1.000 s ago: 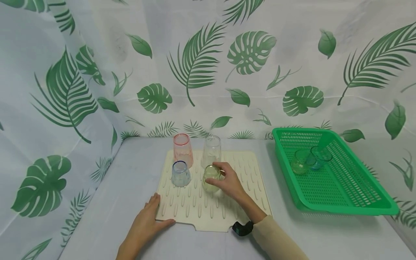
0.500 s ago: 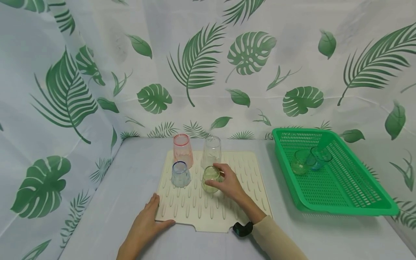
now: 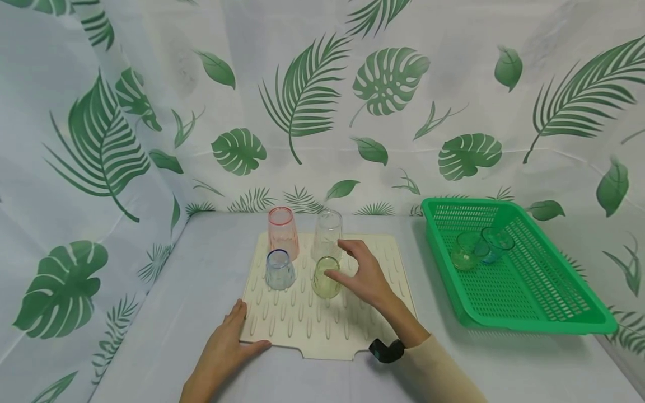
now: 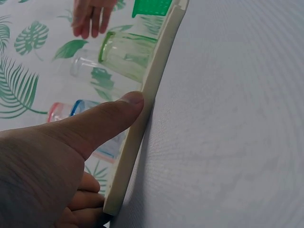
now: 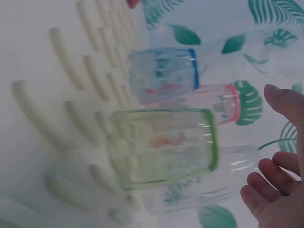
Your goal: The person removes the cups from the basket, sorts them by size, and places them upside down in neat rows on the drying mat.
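Observation:
A small yellow-green glass (image 3: 326, 278) stands upright on a cream ribbed drying mat (image 3: 375, 280). My right hand (image 3: 365, 274) hovers just above and right of it, thumb and fingers spread; the right wrist view shows a gap between this hand (image 5: 280, 180) and the glass's green rim. At the mat's near left corner, my left hand (image 3: 227, 338) rests with its thumb along the front edge and fingers along the left side. A small blue-rimmed glass (image 3: 280, 271) stands left of the green one. Behind them are a tall red-rimmed glass (image 3: 283, 232) and a tall clear glass (image 3: 328, 232).
A green plastic basket (image 3: 534, 319) sits right of the mat, holding a green glass (image 3: 464, 254) and a blue glass (image 3: 498, 246). A leaf-print cloth (image 3: 322, 112) hangs behind the white-covered table (image 3: 151, 341).
My right hand has let go of the small yellow-green glass, opened its fingers and moved slightly up and right. The glass stays on the mat. My left hand has not visibly moved.

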### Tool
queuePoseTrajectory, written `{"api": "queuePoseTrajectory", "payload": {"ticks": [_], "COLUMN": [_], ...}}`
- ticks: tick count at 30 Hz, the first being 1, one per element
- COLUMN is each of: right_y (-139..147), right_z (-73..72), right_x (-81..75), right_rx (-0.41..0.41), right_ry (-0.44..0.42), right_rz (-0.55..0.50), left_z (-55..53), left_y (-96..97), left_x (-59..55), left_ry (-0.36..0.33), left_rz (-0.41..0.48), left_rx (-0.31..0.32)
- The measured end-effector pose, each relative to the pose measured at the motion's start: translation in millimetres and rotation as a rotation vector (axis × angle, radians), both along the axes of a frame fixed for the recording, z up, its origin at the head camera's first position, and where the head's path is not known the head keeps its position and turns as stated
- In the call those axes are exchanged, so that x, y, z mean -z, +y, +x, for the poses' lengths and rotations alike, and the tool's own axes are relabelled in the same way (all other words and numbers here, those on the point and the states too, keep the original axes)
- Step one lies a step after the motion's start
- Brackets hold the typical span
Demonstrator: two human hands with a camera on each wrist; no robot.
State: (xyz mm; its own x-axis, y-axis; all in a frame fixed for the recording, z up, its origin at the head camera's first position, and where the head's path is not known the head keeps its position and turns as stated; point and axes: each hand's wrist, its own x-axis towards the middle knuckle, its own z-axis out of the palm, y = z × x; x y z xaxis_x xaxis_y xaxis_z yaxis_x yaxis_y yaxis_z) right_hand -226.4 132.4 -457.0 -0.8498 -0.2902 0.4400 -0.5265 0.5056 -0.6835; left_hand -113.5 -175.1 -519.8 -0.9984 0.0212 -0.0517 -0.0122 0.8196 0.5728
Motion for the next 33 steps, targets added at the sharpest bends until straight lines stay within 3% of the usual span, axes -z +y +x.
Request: {"api": "queuePoseTrajectory", "payload": {"ticks": [10, 17, 23, 28, 33], "right_y": [28.3, 61.0, 93.2, 121.3, 151.6], "right_z": [5.9, 2.1, -1.0, -2.4, -10.0], "right_x": [-39.0, -53.3, -65.8, -77.9, -77.8], "right_rx": [0.050, 0.156, 0.257, 0.341, 0.405], "right_ry": [0.167, 0.194, 0.172, 0.092, -0.014], "right_rz": [0.045, 0.030, 0.055, 0.116, 0.164], "left_z": [-0.2, 0.3, 0.1, 0.5, 1.7], "left_y": [-0.4, -1.7, -1.6, -1.5, -2.2], "left_x": [-0.2, -0.8, -1.1, -0.6, -0.1], "left_ry": [-0.006, -0.011, -0.008, -0.005, 0.004], "left_rz": [0.001, 0.008, 0.002, -0.002, -0.006], "left_rx": [-0.003, -0.005, -0.008, -0.009, -0.009]}}
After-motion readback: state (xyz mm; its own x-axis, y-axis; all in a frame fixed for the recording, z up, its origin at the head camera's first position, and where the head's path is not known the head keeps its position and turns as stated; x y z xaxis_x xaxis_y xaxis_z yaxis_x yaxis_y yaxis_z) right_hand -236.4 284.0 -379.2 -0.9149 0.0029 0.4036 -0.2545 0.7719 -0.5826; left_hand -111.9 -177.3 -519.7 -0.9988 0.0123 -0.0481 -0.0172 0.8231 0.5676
